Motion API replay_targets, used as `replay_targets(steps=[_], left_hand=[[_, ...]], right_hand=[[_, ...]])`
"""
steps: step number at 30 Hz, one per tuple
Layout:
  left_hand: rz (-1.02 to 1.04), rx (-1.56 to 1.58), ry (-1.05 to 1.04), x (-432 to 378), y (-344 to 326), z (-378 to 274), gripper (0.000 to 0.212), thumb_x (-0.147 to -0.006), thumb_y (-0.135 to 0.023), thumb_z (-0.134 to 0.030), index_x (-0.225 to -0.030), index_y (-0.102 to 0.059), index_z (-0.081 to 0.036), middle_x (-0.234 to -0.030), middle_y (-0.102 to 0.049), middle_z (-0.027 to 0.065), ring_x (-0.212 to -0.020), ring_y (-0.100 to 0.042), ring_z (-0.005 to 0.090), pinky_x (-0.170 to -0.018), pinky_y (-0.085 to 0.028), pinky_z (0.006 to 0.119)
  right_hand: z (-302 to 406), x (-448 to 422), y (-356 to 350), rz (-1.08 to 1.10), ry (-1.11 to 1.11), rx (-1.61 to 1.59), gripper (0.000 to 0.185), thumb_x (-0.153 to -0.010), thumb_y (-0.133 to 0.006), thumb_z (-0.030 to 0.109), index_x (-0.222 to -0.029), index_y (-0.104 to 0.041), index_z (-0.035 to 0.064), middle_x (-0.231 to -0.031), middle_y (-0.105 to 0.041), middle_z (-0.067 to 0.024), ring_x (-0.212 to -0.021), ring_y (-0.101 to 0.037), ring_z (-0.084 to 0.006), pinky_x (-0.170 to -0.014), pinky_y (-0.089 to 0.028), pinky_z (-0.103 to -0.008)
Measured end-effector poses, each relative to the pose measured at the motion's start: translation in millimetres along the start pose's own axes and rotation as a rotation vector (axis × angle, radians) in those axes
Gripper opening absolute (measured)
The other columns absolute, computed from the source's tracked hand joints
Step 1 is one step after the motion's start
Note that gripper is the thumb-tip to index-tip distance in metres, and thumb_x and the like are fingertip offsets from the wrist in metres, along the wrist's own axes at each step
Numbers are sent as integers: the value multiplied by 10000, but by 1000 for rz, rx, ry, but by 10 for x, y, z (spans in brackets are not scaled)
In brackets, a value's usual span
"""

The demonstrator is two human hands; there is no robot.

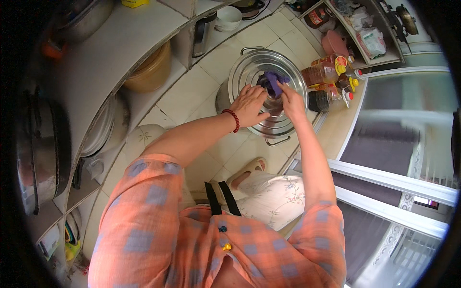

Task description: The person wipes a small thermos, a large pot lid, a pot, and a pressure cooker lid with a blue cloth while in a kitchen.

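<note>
A large stainless steel pot with a shiny ringed lid point(248, 68) stands on the tiled floor before me. My left hand point(250, 106), a red bead bracelet at its wrist, lies palm down over the near left part of the lid. Its thumb is spread away from the fingers, and I see nothing held in it. Pinched in my right hand point(291, 102) is a purple cloth point(274, 84), bunched near the lid's middle. A dark round part, perhaps the lid's knob point(262, 82), is partly covered by the cloth and fingers.
Several oil and sauce bottles point(322, 73) stand close to the pot's right. Beyond them is a low shelf point(387, 57) with bags and a pink container point(335, 42). Sliding glass doors point(381, 126) line the right. Left shelving holds a brown crock point(151, 70) and stacked plates point(99, 129).
</note>
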State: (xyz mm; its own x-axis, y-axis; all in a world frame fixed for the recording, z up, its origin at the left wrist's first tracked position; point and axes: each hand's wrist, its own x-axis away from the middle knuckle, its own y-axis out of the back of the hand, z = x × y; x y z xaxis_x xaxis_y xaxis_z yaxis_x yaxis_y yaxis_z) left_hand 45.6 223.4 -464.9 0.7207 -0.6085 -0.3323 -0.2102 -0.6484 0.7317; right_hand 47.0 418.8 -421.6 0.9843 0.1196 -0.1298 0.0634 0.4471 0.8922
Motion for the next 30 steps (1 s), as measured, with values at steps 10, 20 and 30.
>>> replay_targets(steps=[10, 20, 30], left_hand=[[-98, 487, 192, -247, 145, 55, 234, -812, -653, -244, -900, -648, -26, -926, -622, 101, -850, -596, 221, -746, -464, 327], [-117, 539, 432, -270, 399, 170, 250, -867, -543, -229, -965, -608, -8, -898, -636, 127, -851, -597, 235, -775, -464, 333], [12, 205, 181, -58, 333, 275, 554, -870, -529, -247, -1369, -385, -53, -1380, -381, 230, -1247, -387, 376, -1045, -318, 407]], right_hand=[[369, 243, 414, -37, -447, -658, 310, -847, -597, 145, -1117, -633, -4, -1122, -614, -64, -1009, -527, -110, -907, -373, -247], [595, 208, 219, -114, -312, -376, 309, -887, -551, 274, -1017, -646, 10, -904, -654, -168, -807, -614, -230, -749, -464, -334], [604, 349, -417, 164, 238, 219, 464, -908, -473, 281, -1341, -445, 116, -1430, -369, -90, -1333, -309, -294, -1101, -204, -487]])
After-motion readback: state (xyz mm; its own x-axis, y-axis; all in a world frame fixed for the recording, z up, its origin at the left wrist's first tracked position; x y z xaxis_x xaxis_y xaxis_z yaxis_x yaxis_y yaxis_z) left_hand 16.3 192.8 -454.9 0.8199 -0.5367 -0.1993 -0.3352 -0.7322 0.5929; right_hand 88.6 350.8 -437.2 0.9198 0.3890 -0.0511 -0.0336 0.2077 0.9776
